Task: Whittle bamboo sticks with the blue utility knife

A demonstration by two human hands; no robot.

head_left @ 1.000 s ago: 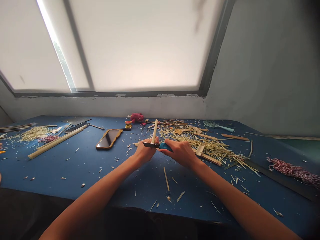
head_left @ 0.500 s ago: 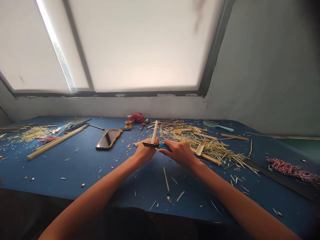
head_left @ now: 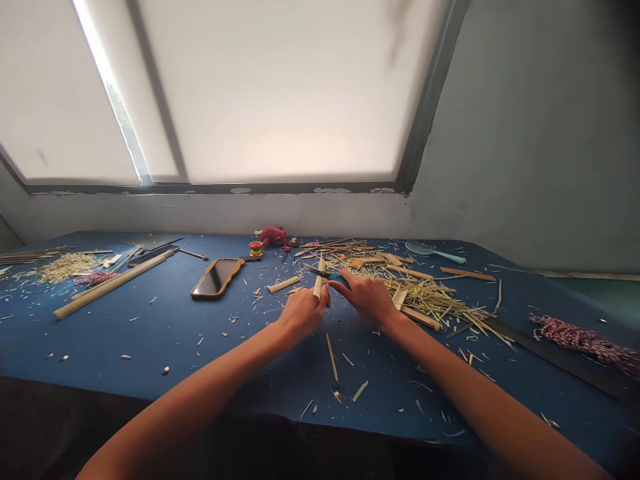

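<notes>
My left hand [head_left: 303, 313] is closed round the lower end of a pale bamboo strip [head_left: 319, 285], which points up and away from me. In my right hand [head_left: 369, 297] is a knife [head_left: 339, 277] with a blue-green handle and a dark blade. The blade lies across the strip, a little above my left fingers; whether it cuts in, I cannot tell. Right behind my right hand spreads a heap of thin shavings [head_left: 425, 297]. A short split bamboo piece [head_left: 283, 285] rests on the table to the left of the blade.
A phone [head_left: 216, 279] in a brown case and a long bamboo stick [head_left: 115, 283] lie to the left. Near the wall are a red plush toy [head_left: 273, 235] and a hairbrush [head_left: 435, 252]. Red-and-white cord [head_left: 583, 341] is at the right. Shavings litter the blue table [head_left: 210, 360].
The knife has slid away from me along the strip, and its blade is now angled upward. My left hand and the strip have shifted slightly right, uncovering the short bamboo piece.
</notes>
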